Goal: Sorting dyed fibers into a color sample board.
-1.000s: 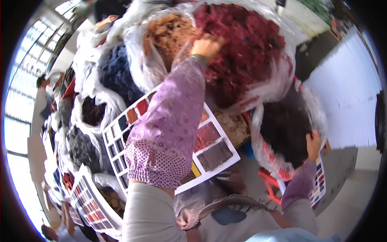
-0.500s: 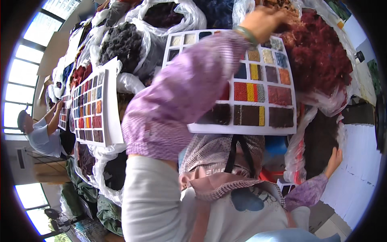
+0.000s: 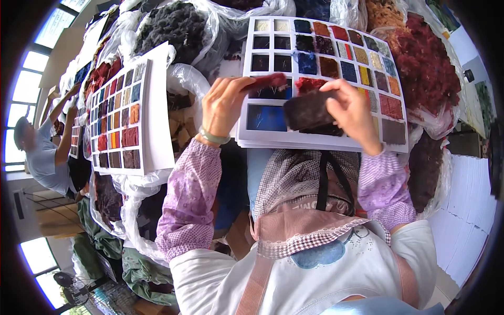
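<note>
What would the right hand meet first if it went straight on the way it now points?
Probably the red swatch on the sample sheet, just beyond the dark piece the right hand holds; its height above is unclear.

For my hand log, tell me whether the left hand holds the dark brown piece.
No, the right hand holds the dark brown piece, while the left hand holds a dark red piece.

The left hand (image 3: 223, 104) pinches dark-red fibre (image 3: 272, 80), the right hand (image 3: 353, 112) a dark block (image 3: 308, 111).
</note>
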Tool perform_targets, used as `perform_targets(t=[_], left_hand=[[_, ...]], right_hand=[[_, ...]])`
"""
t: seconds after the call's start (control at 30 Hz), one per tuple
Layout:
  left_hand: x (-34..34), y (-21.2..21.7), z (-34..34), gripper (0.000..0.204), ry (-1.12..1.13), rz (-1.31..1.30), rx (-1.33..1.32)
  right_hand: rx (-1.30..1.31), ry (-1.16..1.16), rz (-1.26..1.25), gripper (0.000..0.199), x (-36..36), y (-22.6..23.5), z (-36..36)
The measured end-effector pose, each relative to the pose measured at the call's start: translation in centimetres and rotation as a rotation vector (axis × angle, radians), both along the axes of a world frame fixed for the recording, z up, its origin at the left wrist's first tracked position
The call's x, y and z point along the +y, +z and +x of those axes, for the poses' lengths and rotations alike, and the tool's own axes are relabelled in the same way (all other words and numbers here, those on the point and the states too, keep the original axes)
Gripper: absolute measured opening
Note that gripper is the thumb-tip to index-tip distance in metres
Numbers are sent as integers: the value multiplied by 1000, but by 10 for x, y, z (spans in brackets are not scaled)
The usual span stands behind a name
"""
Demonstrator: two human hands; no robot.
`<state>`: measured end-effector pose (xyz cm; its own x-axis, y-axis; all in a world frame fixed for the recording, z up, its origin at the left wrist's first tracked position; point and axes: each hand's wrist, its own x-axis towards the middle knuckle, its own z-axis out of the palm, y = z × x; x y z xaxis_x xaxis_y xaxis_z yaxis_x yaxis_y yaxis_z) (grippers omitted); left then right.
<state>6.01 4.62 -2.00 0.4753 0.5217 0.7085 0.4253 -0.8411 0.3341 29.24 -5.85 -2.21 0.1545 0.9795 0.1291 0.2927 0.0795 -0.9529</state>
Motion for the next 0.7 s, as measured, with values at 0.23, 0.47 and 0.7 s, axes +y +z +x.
perform_targets(t=[0.23,0.47,0.7], left_hand=[[23,-40,-7,18,-236,-226,132],[25,-47,18,45,-252,-212,299],[19,-49,20,48,-117,-187,549]], right_hand=[[-343,-222,149,18,8,-34,-81],[-710,-98,185,11,16,-31,-77],[-546,179,229,19,6,-30,-71]])
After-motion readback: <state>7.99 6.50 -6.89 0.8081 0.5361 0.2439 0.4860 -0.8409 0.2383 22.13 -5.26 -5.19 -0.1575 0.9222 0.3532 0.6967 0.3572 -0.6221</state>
